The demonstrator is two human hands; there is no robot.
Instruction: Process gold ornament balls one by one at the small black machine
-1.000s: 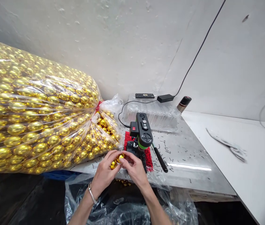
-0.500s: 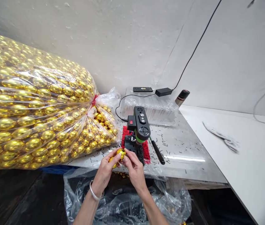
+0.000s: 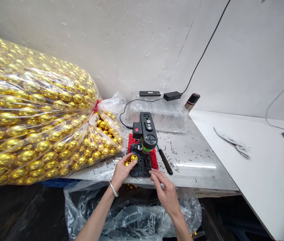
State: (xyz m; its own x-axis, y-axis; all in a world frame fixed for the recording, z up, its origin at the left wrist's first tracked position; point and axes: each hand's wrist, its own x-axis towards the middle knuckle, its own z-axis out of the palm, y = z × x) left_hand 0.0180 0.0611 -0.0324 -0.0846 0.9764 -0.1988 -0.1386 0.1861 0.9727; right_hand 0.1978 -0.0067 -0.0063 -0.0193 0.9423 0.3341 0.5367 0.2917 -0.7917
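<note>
My left hand holds two shiny gold ball ornaments between thumb and fingers, at the left side of a black base plate. My right hand is just in front of that plate's right corner, with its thumb and fingertips pinched together; whatever they hold, if anything, is too small to make out. Above the plate stands a small black bench machine with a green band, a red switch and a black lever handle. Under it lies a red mat strewn with black bits.
A huge tied clear bag of gold balls fills the left. Behind the machine sit a clear plastic box, a remote control, a power adapter and a can. An open plastic bag hangs below the table edge.
My hands were together around the gold balls; now they are apart. The left hand keeps the balls and has moved toward the plate, while the right has moved away to the right.
</note>
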